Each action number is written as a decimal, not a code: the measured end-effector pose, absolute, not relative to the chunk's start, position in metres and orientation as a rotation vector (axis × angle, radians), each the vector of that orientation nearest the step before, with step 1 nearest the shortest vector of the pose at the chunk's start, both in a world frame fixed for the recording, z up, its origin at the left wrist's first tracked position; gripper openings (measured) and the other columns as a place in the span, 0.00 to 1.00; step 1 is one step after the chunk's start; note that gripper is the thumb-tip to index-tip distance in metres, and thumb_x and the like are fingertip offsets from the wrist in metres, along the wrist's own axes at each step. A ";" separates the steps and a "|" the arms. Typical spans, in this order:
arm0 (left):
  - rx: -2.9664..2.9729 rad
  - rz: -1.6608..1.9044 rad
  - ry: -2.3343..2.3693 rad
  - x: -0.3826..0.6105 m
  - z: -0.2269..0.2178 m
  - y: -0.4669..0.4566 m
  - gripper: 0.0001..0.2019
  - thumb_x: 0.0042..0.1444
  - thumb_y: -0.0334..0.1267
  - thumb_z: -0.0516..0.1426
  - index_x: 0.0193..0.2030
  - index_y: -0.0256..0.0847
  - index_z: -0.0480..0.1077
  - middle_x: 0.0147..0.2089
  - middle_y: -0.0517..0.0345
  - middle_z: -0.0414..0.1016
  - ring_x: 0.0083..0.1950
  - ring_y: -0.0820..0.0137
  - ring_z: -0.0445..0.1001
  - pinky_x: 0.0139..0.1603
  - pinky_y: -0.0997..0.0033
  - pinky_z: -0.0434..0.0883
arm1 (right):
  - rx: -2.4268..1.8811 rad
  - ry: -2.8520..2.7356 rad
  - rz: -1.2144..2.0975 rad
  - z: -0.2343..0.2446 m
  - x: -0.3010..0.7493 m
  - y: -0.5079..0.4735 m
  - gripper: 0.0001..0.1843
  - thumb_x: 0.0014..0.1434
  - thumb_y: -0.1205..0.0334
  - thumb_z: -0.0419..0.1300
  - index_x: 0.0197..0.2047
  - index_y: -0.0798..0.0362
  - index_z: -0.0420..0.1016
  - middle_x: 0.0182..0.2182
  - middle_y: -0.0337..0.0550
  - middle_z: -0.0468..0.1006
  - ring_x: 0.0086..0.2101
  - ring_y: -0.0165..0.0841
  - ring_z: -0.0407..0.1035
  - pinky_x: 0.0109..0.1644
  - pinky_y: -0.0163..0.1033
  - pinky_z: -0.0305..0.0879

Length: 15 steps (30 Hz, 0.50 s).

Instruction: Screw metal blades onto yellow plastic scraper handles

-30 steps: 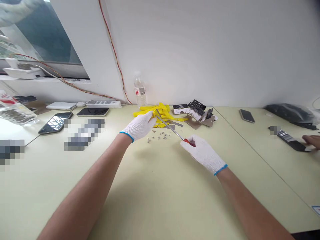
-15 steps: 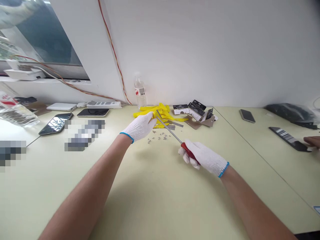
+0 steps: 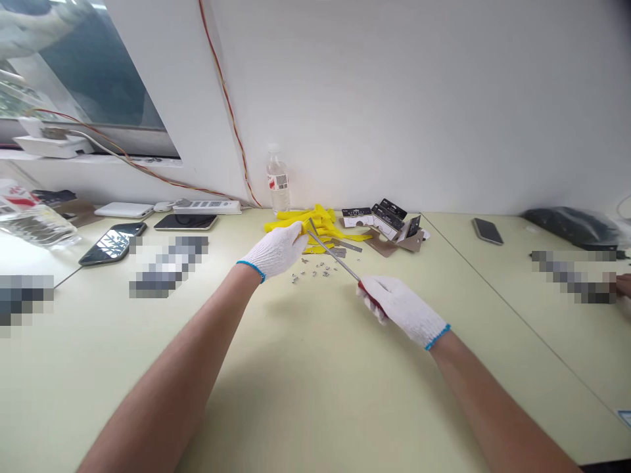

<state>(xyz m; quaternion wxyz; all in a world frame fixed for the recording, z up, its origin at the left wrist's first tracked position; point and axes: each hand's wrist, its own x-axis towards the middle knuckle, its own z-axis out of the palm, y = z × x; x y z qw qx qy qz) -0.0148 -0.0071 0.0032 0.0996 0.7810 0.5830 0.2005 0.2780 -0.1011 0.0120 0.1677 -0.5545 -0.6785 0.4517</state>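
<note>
Across the desk (image 3: 315,401), the right hand (image 3: 401,311) pinched a red-handled screwdriver (image 3: 336,256) above small screws (image 3: 310,269), its shaft reaching the left hand (image 3: 276,251), whose grip against yellow strips (image 3: 323,223) was impossible to tell.

On the table (image 3: 98,368) in front of you, small screws (image 3: 315,270) lie between your hands. Your left hand (image 3: 276,249) sits just behind and left of them, against a crumpled heap of gloves (image 3: 315,222). Your right hand (image 3: 401,310) holds a screwdriver (image 3: 335,256), its shaft reaching across the screws to your left hand. Behind the heap, a bottle (image 3: 277,179) stands by the wall (image 3: 394,98), packaged cards (image 3: 379,220) lie right of the heap, and phones (image 3: 112,244) lie well to your left
</note>
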 end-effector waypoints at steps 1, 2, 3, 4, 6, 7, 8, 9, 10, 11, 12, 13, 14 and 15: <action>2.283 0.604 1.729 -0.015 0.003 -0.007 0.07 0.68 0.37 0.46 0.37 0.44 0.59 0.30 0.57 0.67 0.28 0.66 0.63 0.32 0.66 0.54 | -1.592 -1.931 1.260 0.015 0.278 -0.101 0.19 0.75 0.50 0.54 0.54 0.58 0.75 0.49 0.51 0.72 0.48 0.30 0.69 0.53 0.35 0.73; 2.264 0.613 1.735 -0.015 0.002 -0.007 0.08 0.69 0.38 0.46 0.37 0.44 0.60 0.29 0.57 0.67 0.27 0.66 0.63 0.32 0.66 0.54 | -1.608 -1.928 1.229 0.017 0.277 -0.100 0.19 0.75 0.50 0.54 0.55 0.57 0.75 0.50 0.52 0.72 0.48 0.29 0.68 0.54 0.35 0.73; 2.257 0.619 1.743 -0.015 0.002 -0.006 0.08 0.69 0.39 0.46 0.37 0.44 0.60 0.29 0.58 0.67 0.27 0.66 0.62 0.31 0.66 0.54 | -1.624 -1.920 1.197 0.017 0.275 -0.099 0.19 0.75 0.51 0.55 0.56 0.58 0.74 0.50 0.52 0.72 0.48 0.29 0.68 0.55 0.36 0.73; 2.273 0.616 1.743 -0.015 0.002 -0.006 0.08 0.69 0.39 0.47 0.37 0.44 0.60 0.29 0.58 0.67 0.27 0.66 0.62 0.31 0.66 0.54 | -1.641 -1.908 1.169 0.014 0.273 -0.097 0.20 0.75 0.51 0.55 0.56 0.59 0.74 0.50 0.52 0.72 0.48 0.29 0.69 0.55 0.36 0.73; 2.348 0.596 1.734 -0.015 0.001 -0.005 0.07 0.67 0.36 0.48 0.36 0.44 0.61 0.30 0.56 0.68 0.29 0.66 0.64 0.32 0.66 0.54 | -1.672 -1.880 1.135 0.004 0.270 -0.095 0.22 0.75 0.49 0.55 0.54 0.63 0.73 0.45 0.50 0.72 0.43 0.27 0.69 0.51 0.34 0.73; 2.378 0.588 1.727 -0.015 0.000 -0.005 0.06 0.67 0.35 0.49 0.36 0.43 0.61 0.31 0.55 0.68 0.29 0.66 0.65 0.33 0.66 0.55 | -1.685 -1.866 1.125 -0.003 0.268 -0.094 0.24 0.75 0.48 0.54 0.52 0.64 0.73 0.42 0.49 0.72 0.40 0.25 0.69 0.47 0.31 0.72; 2.392 0.589 1.724 -0.015 -0.001 -0.005 0.06 0.67 0.35 0.49 0.36 0.43 0.62 0.31 0.55 0.69 0.30 0.66 0.65 0.33 0.66 0.55 | -1.695 -1.852 1.112 -0.010 0.267 -0.093 0.26 0.76 0.45 0.52 0.50 0.64 0.74 0.38 0.48 0.72 0.36 0.24 0.67 0.42 0.29 0.70; 2.384 0.595 1.731 -0.015 -0.001 -0.005 0.07 0.67 0.35 0.49 0.36 0.43 0.62 0.31 0.55 0.69 0.30 0.66 0.65 0.33 0.66 0.56 | -1.707 -1.838 1.089 -0.016 0.266 -0.091 0.30 0.76 0.43 0.49 0.47 0.65 0.74 0.34 0.47 0.71 0.32 0.23 0.65 0.37 0.27 0.66; 2.356 0.598 1.747 -0.015 -0.001 -0.005 0.07 0.68 0.36 0.48 0.37 0.43 0.62 0.31 0.56 0.69 0.30 0.66 0.65 0.33 0.66 0.56 | -1.718 -1.823 1.053 -0.021 0.265 -0.090 0.32 0.76 0.40 0.47 0.45 0.64 0.75 0.32 0.47 0.70 0.29 0.22 0.62 0.32 0.26 0.60; 2.318 0.603 1.766 -0.015 -0.001 -0.005 0.07 0.68 0.37 0.48 0.37 0.44 0.62 0.30 0.56 0.68 0.29 0.65 0.65 0.33 0.66 0.56 | -1.730 -1.808 1.004 -0.025 0.264 -0.088 0.34 0.75 0.38 0.46 0.44 0.64 0.75 0.30 0.47 0.69 0.27 0.22 0.59 0.29 0.27 0.54; 2.287 0.607 1.778 -0.015 -0.001 -0.005 0.08 0.69 0.38 0.47 0.38 0.44 0.62 0.30 0.57 0.68 0.29 0.65 0.65 0.32 0.66 0.57 | -1.740 -1.794 0.947 -0.028 0.263 -0.087 0.34 0.74 0.37 0.48 0.43 0.63 0.75 0.28 0.47 0.69 0.25 0.22 0.56 0.27 0.29 0.48; 2.261 0.609 1.783 -0.015 -0.001 -0.005 0.08 0.69 0.39 0.47 0.38 0.44 0.62 0.29 0.57 0.68 0.29 0.65 0.65 0.32 0.66 0.57 | -1.748 -1.782 0.891 -0.030 0.263 -0.085 0.34 0.72 0.36 0.50 0.43 0.62 0.75 0.28 0.47 0.68 0.25 0.22 0.53 0.27 0.30 0.43; 2.246 0.609 1.781 -0.015 -0.001 -0.005 0.08 0.69 0.39 0.48 0.38 0.44 0.62 0.29 0.57 0.68 0.29 0.65 0.65 0.32 0.67 0.57 | -1.756 -1.773 0.840 -0.031 0.263 -0.085 0.32 0.70 0.35 0.53 0.43 0.62 0.74 0.27 0.47 0.68 0.25 0.23 0.50 0.27 0.32 0.39; 2.242 0.609 1.776 -0.015 -0.001 -0.005 0.08 0.69 0.39 0.48 0.37 0.44 0.62 0.29 0.58 0.68 0.29 0.66 0.65 0.32 0.67 0.57 | -1.760 -1.771 0.810 -0.031 0.263 -0.085 0.32 0.68 0.35 0.55 0.43 0.61 0.74 0.27 0.46 0.68 0.25 0.23 0.49 0.28 0.32 0.37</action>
